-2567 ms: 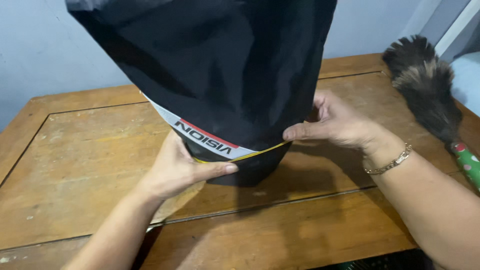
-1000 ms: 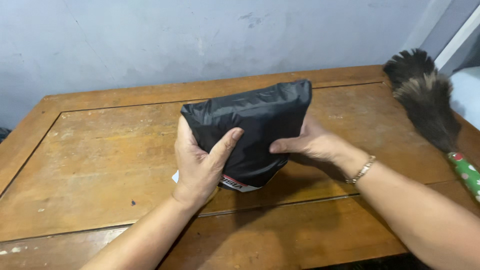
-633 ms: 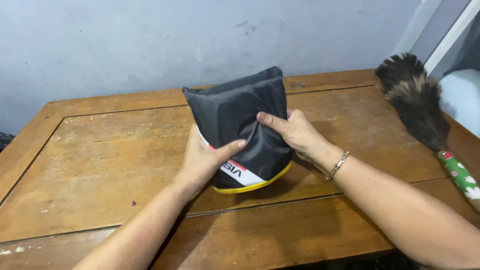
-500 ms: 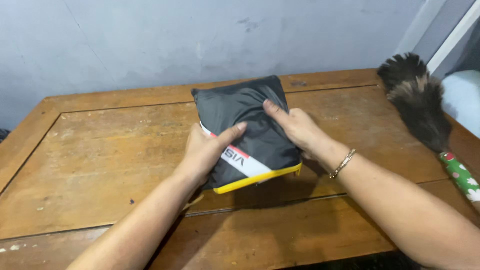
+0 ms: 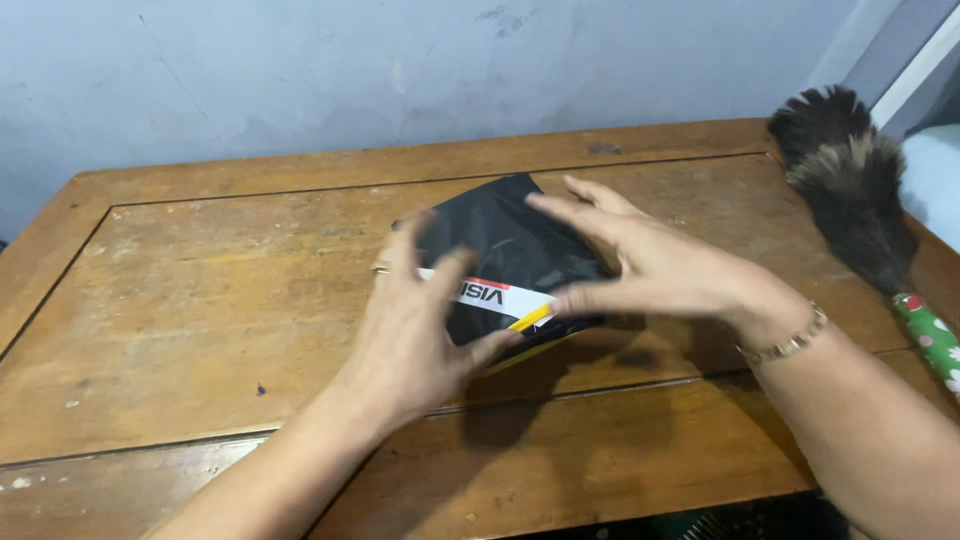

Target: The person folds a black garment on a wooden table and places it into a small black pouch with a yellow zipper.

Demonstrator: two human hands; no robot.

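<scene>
Wooden desk (image 5: 200, 300), pale wall behind. Folded black garment (image 5: 500, 240) lies mid-desk, long axis running toward the far edge. Left hand (image 5: 420, 330) and right hand (image 5: 660, 270) flank it equally close, fingers spread wide, gripping nothing. Feather duster (image 5: 850, 190) at the right edge.

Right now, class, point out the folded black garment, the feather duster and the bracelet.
folded black garment (image 5: 505, 235): head view, on its bare black top panel.
feather duster (image 5: 850, 190): head view, on the dark feathers.
bracelet (image 5: 790, 343): head view, on the chain at the right wrist.
</scene>
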